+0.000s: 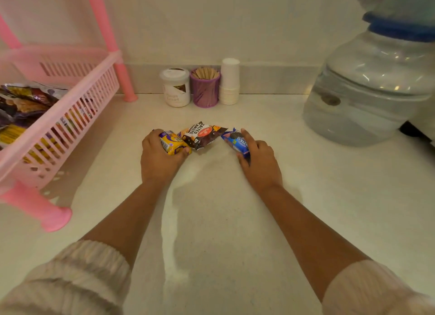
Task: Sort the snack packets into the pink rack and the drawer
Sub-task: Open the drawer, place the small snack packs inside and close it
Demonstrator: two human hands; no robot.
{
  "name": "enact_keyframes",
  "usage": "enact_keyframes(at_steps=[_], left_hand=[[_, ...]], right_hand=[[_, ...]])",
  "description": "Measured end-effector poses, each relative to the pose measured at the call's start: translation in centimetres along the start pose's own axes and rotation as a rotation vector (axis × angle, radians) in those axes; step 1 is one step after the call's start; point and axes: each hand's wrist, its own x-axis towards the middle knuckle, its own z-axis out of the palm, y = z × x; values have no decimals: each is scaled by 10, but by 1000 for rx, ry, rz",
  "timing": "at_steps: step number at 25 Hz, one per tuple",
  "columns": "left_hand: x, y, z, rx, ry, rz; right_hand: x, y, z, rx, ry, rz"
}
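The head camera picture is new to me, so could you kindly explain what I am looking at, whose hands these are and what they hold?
There is no machine here: a person wears a camera on the head, looking down at their own two arms over a pale countertop. The left hand grips a yellow and purple snack packet. The right hand holds a blue Oreo packet. Between them lies a salted peanuts packet. At the left stands the pink rack, already holding several packets. By the wall are a white jar, a purple holder of wooden sticks, stacked paper cups and a large water bottle.
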Motion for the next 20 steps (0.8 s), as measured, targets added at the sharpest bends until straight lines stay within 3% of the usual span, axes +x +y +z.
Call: enact_keyframes(at_steps=[10, 20], left_hand=[[-63, 1, -32, 26, -13, 10], [-221, 41, -67, -40, -123, 12]], right_hand=[[-49, 0, -27, 91, 9, -6], [-176, 22, -92, 233, -31, 8]])
